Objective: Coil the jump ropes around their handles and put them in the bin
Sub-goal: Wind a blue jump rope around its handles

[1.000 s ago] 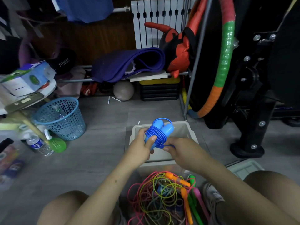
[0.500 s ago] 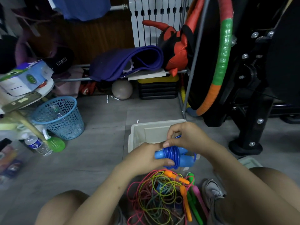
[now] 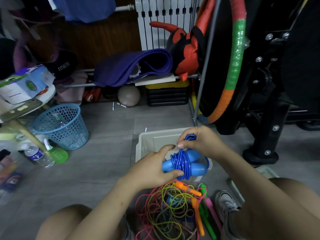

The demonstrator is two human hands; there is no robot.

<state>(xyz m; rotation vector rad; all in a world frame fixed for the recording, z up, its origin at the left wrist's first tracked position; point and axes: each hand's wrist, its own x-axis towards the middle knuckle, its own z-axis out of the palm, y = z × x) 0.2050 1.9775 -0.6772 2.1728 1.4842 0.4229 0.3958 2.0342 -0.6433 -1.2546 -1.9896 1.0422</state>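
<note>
Head camera looks down past my knees at the grey floor, where my left hand (image 3: 152, 168) grips the blue jump rope (image 3: 184, 164) by its two handles, thumb curled under them and fingers over the top. The cord is wound in many turns around the middle of both handles, which lie side by side, pointing left and right. My right hand (image 3: 199, 142) pinches a loop of that same blue cord just above the bundle, fingers curled tight on it, the loop poking up past my knuckles. Both hands hold the bundle over the near right corner of the beige bin (image 3: 147, 142), above its rim and not inside it. Near me, between my legs, lies a tangled pile of ropes (image 3: 166, 212) in pink, yellow and green, with orange, green and pink handles at its right side. Far left stands a blue mesh basket (image 3: 62, 126), with a green spray bottle (image 3: 56, 153) and a water bottle (image 3: 37, 156) just beside it.
</note>
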